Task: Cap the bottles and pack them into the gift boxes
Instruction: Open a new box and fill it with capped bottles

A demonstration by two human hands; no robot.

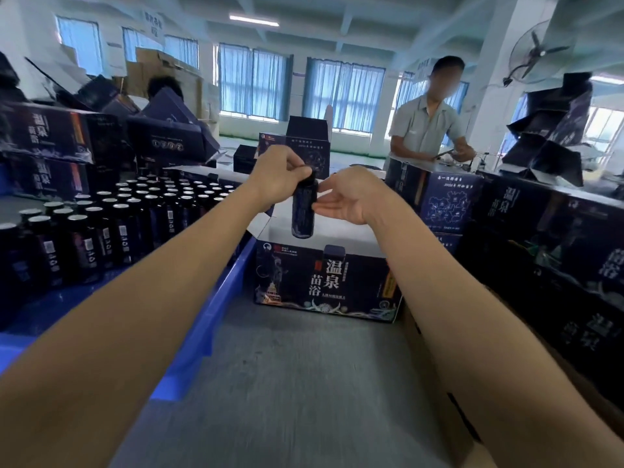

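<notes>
Above the open gift box [324, 285] at the middle of the table [304, 383], the left hand [280, 179] pinches the black cap [310, 175] that sits on a dark bottle [304, 211]. The bottle hangs upright from that pinch, long axis near vertical, cap up and base down over the box's mouth. The right hand [347, 201] lies unclenched just beside it, palm turned to the bottle and fingers nearly straight; whether the fingertips touch the glass I cannot tell.

The gift box stands with its white flaps raised, and its inside is hidden behind the front wall. To the left a blue crate [216, 315] holds many rows of upright bottles [101, 238] (silver tops, no black caps on those that show clearly), packed close from the near rim to the far one. On the right a brown carton [435, 383] holds dark gift boxes [557, 265] standing side by side.

Between the crate's rim and the carton's flap runs a bare grey strip of table – the only free lane, and both forearms reach along it. More dark boxes [57, 136] are stacked behind the crate, and another box stands just behind the open one. Across the table stands a person [427, 130] in a grey shirt.
</notes>
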